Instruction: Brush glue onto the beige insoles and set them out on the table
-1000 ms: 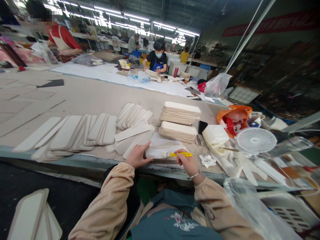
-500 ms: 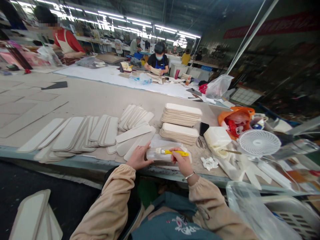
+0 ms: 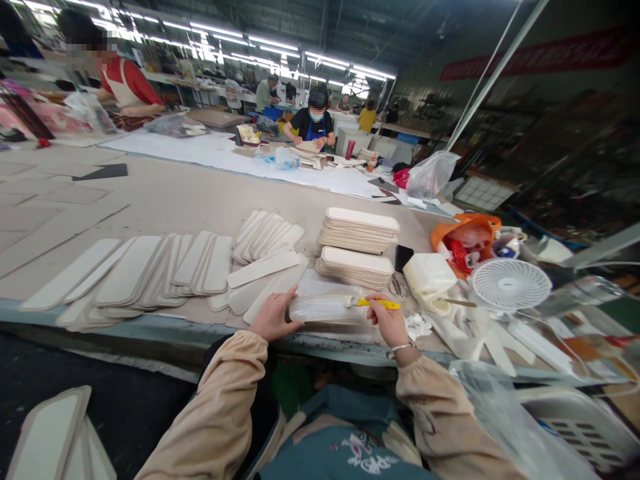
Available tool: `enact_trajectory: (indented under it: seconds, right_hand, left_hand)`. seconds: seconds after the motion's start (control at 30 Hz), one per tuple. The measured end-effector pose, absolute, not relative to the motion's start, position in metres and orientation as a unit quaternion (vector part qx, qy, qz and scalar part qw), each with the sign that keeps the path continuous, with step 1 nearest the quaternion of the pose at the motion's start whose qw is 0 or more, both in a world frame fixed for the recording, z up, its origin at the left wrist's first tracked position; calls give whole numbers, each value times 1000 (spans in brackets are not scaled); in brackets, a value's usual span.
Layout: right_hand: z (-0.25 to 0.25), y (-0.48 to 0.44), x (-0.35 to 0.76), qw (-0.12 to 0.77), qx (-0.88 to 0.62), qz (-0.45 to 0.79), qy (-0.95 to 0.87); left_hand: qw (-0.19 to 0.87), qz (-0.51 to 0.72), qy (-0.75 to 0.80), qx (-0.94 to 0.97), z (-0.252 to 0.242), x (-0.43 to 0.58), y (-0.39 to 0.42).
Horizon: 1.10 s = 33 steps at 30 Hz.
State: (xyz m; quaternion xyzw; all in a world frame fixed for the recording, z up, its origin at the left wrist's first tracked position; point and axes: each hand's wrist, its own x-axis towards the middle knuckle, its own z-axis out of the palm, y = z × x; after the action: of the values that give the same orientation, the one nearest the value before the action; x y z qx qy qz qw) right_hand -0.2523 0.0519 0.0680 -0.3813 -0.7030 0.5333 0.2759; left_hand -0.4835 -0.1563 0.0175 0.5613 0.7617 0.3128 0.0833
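A: Left hand (image 3: 274, 316) and right hand (image 3: 389, 324): how do they stand?

B: Well apart. The right is closed on the yellow handle of a brush (image 3: 370, 303). The left has thumb and fingers spread about one end of a pale panel (image 3: 318, 309); I can't tell whether it truly grips.

A: Which step would you call this?

B: Brushing, I'd judge: spreading a coat over the panel, the left hand seemingly steadying it. Another stroke would call for flat bristles, even pressure, and left fingertips kept out of their path.

A: Which way do things point?

B: The panel's long axis runs left to right, roughly along the near edge of the counter (image 3: 165, 193). The brush lies almost in line with it, bristles leftward over the panel's right part, handle rightward. Bristle contact is too small to make out.

A: And the panel's place?

B: Near that edge, between both hands, on the person's side of the front stack (image 3: 355, 265) and rear stack (image 3: 357, 230). Farther left, overlapping loose panels (image 3: 130, 270) slant away from the person.
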Motion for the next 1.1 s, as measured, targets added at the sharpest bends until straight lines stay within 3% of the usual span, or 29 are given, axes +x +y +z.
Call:
enact_trajectory:
  seconds: [0.17,0.33,0.6,0.97,1.1]
  right_hand:
    - [75,72,-215,320,-427,477,-698]
    - [79,67,-205,371,-415,539,-633]
    - [65,56,-214,277,-386,572,-668]
    - [72,69,-192,335,-421,488,-687]
    - [59,61,-195,299,-390,500,-713]
  left_hand:
    - [79,311,762,563,15,-484,-157]
    - [71,309,760,568,14,-485,-156]
    - [71,303,765,564,16,-484,-156]
    - [66,304,766,562,16,-483,-156]
    - [75,299,765,566,16,-481,-160]
